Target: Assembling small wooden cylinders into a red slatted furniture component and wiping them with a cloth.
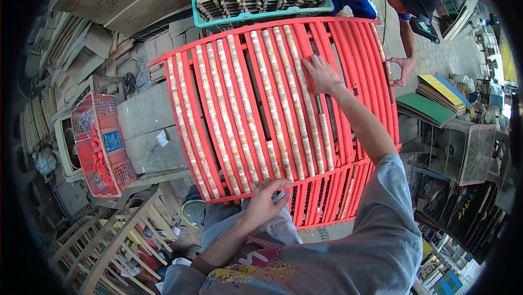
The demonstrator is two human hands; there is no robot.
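Observation:
A red slatted rack (251, 131) lies before me. Rows of short beige and white cylindrical pieces (218, 115) fill many of its channels. My right hand (325, 77) rests on the rack's upper middle, fingers stretched over a channel beside a row of pieces. Part of that channel is hidden under the palm. At the rack's near edge, my left hand (266, 202) hovers by the front rail, its fingers bent and the thumb and index finger apart. I see nothing held between them. A second red slatted section (327, 197) sits lower, close to my body.
A co-worker's hand (402, 70) touches the rack's far right edge. Behind the rack stands a teal crate (261, 13) of stacked slatted pieces. A red basket (103, 148) stands left, by a grey board (150, 131). Coloured sheets (427, 108) lie right, near a fan (452, 145).

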